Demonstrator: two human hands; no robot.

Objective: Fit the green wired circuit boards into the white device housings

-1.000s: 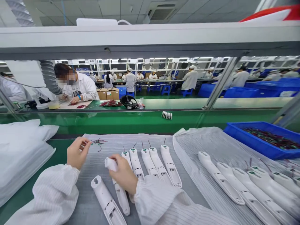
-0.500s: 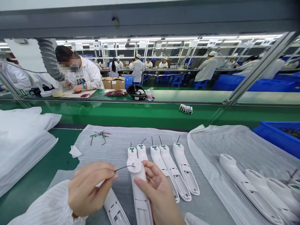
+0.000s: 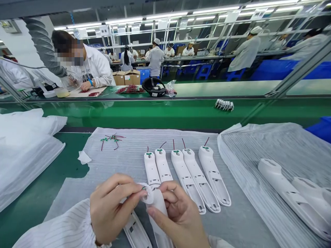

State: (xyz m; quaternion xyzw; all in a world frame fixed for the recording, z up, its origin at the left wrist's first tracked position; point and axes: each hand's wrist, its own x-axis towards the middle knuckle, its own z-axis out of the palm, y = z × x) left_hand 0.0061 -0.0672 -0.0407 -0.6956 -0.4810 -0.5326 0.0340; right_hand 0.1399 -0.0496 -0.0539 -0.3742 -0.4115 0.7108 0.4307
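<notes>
My right hand (image 3: 178,215) is closed around a long white plastic housing (image 3: 158,206), its rounded head tilted up and toward the left. At that head my left hand (image 3: 116,206) pinches a small green circuit board (image 3: 143,188), mostly covered by the fingertips. The board's wire is hardly visible now. Another white housing (image 3: 137,229) lies under my left wrist, partly hidden. Beyond my hands, several white housings lie in a row, among them one on the right (image 3: 214,175); each has a green board and a dark red wire at its top.
Loose green boards with wires (image 3: 113,138) lie on the white foam sheet (image 3: 134,137). More housings (image 3: 287,193) rest on foam at right. Stacked foam sheets (image 3: 28,158) sit at left. Across the green ledge, a co-worker (image 3: 95,65) works near a headset (image 3: 153,86).
My left hand has moved right and brought the board against the housing's head. The wire that stretched between them no longer shows. The camera view has tilted and shifted downward.
</notes>
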